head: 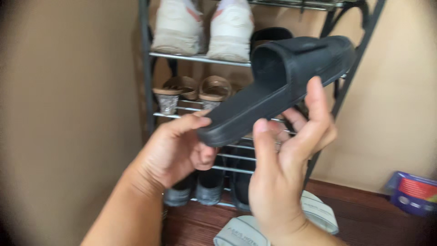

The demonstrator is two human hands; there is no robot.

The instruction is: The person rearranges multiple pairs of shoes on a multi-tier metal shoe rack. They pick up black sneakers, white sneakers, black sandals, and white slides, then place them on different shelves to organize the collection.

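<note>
Resting across both hands, left hand (175,148) and right hand (284,168), black slide sandal (282,86).

Black slide sandal (282,86) in both hands (227,155)

Only package I could spot was a blue box (413,193) with a red panel, sitting on the wooden floor (364,214) at the far right, against the beige wall. Too blurry for details.
</note>
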